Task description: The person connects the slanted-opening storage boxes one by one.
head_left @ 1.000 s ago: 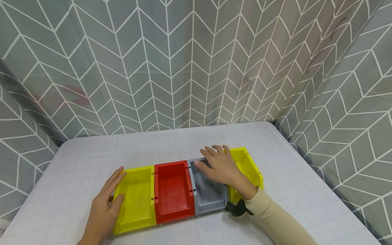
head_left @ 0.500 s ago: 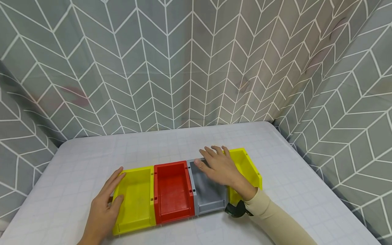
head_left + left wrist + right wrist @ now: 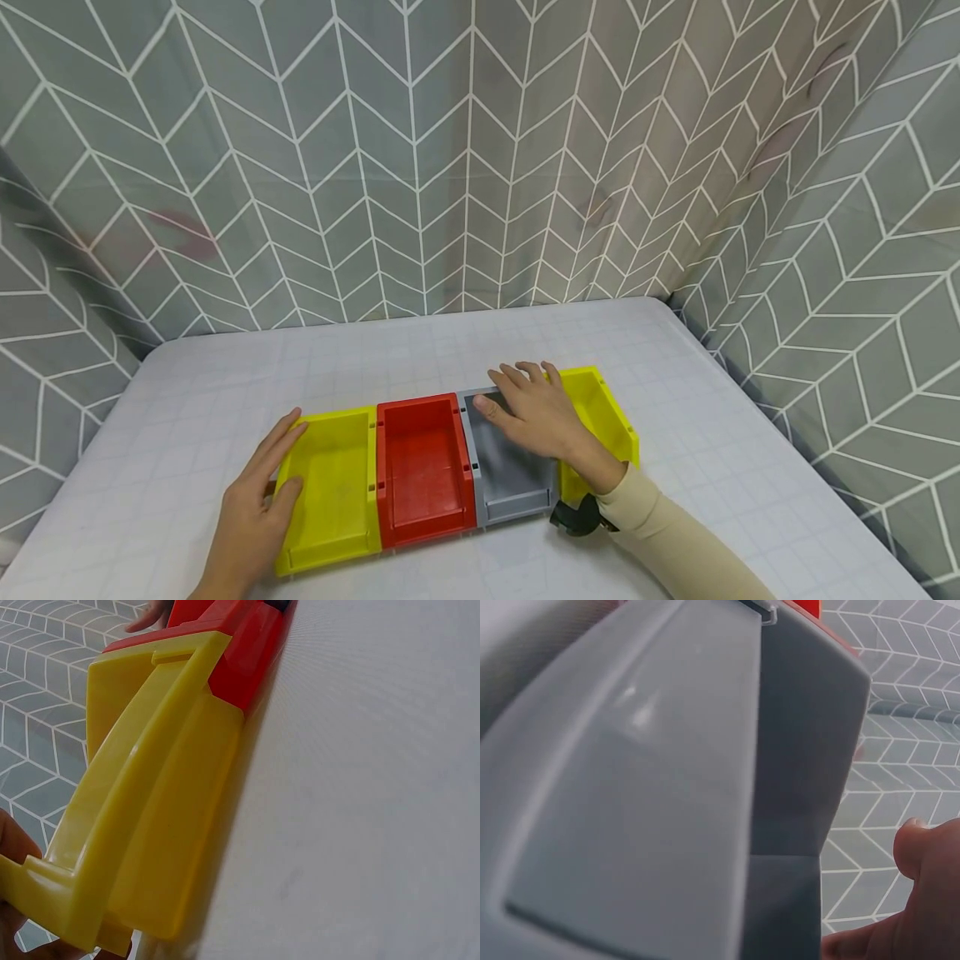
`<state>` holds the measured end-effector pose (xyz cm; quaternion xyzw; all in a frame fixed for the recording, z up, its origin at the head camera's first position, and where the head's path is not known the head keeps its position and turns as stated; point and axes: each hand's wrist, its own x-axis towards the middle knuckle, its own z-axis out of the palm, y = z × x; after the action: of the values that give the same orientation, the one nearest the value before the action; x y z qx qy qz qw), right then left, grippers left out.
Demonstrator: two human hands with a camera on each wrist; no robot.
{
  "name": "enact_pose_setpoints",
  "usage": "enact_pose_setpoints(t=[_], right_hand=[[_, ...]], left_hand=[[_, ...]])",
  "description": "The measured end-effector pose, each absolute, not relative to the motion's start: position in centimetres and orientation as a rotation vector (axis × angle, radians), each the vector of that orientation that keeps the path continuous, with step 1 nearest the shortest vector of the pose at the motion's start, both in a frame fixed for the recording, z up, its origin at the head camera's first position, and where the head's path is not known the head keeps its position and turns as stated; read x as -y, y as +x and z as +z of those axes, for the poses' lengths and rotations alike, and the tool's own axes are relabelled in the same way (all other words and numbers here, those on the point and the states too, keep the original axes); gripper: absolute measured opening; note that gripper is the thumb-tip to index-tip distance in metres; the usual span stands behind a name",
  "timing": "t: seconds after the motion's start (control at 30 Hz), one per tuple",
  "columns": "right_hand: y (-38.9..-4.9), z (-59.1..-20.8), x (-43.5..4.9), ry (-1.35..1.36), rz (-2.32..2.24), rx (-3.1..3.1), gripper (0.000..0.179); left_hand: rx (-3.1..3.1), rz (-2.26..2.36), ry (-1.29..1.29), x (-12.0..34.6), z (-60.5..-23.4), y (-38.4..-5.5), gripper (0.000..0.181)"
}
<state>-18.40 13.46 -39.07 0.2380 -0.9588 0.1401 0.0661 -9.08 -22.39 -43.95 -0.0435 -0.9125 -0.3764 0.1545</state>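
Note:
A yellow bin (image 3: 330, 483), a red bin (image 3: 423, 467), a grey bin (image 3: 510, 475) and a second yellow bin (image 3: 600, 408) stand in a row on the white table. My left hand (image 3: 251, 508) grips the left wall of the leftmost yellow bin, its thumb over the rim and its fingers along the outside. Over the grey bin and the right yellow bin spreads my right hand (image 3: 543, 417), fingers extended toward the back. It hides part of where these two bins meet. Whether its palm touches a rim cannot be told. The right wrist view has the grey bin (image 3: 652, 772) very close.
A black wrist camera (image 3: 577, 517) on the right wrist sits just in front of the right yellow bin. Patterned grey curtains (image 3: 420, 167) rise behind the table (image 3: 375, 358) and at both its sides.
The right yellow bin has slid slightly left, toward the grey bin, and the right hand has come slightly nearer the front. The left hand looks still.

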Motion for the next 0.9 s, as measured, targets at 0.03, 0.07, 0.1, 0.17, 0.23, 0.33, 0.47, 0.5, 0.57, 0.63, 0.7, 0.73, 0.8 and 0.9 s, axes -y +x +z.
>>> enact_pose_setpoints(t=[0.03, 0.07, 0.1, 0.17, 0.23, 0.33, 0.47, 0.5, 0.57, 0.63, 0.7, 0.73, 0.8, 0.9], right_hand=[[-18.4, -39.1, -13.5, 0.717, 0.420, 2.890, 0.068], [-18.5, -39.2, -13.5, 0.716, 0.417, 2.889, 0.068], [-18.5, -39.3, -13.5, 0.716, 0.416, 2.888, 0.068], [-18.5, -39.4, -13.4, 0.716, 0.413, 2.887, 0.069], [-18.5, -39.6, -13.5, 0.720, 0.404, 2.886, 0.069], [-18.5, -39.9, -13.5, 0.724, 0.401, 2.879, 0.069], [-18.3, -40.3, -13.6, 0.723, 0.424, 2.866, 0.068], [-18.3, -40.3, -13.6, 0.722, 0.432, 2.865, 0.068], [-18.3, -40.5, -13.6, 0.720, 0.444, 2.863, 0.067], [-18.2, -40.6, -13.7, 0.722, 0.460, 2.858, 0.067], [-18.3, -40.7, -13.7, 0.726, 0.486, 2.844, 0.066], [-18.3, -40.7, -13.7, 0.730, 0.500, 2.835, 0.065], [-18.4, -40.7, -13.8, 0.737, 0.533, 2.816, 0.063], [-18.5, -40.8, -13.8, 0.749, 0.569, 2.801, 0.060]], left_hand=[[2.614, -1.082, -0.126, 22.4, -43.9, -9.1, 0.063], [2.615, -1.078, -0.127, 22.4, -43.9, -9.1, 0.063], [2.615, -1.079, -0.129, 22.4, -43.9, -9.1, 0.063], [2.616, -1.073, -0.132, 22.4, -44.0, -9.1, 0.063], [2.612, -1.080, -0.135, 22.3, -44.0, -9.1, 0.063], [2.613, -1.083, -0.136, 22.2, -44.0, -9.2, 0.062], [2.628, -1.096, -0.118, 22.1, -44.0, -9.2, 0.062], [2.632, -1.100, -0.111, 22.0, -44.0, -9.2, 0.062], [2.629, -1.127, -0.107, 21.9, -44.0, -9.1, 0.061], [2.621, -1.153, -0.104, 21.9, -44.0, -9.1, 0.060], [2.623, -1.147, -0.096, 21.8, -44.0, -9.0, 0.060], [2.622, -1.142, -0.094, 21.8, -43.9, -9.0, 0.060], [2.615, -1.148, -0.098, 21.9, -43.9, -9.0, 0.060], [2.623, -1.130, -0.097, 22.0, -43.8, -8.9, 0.060]])
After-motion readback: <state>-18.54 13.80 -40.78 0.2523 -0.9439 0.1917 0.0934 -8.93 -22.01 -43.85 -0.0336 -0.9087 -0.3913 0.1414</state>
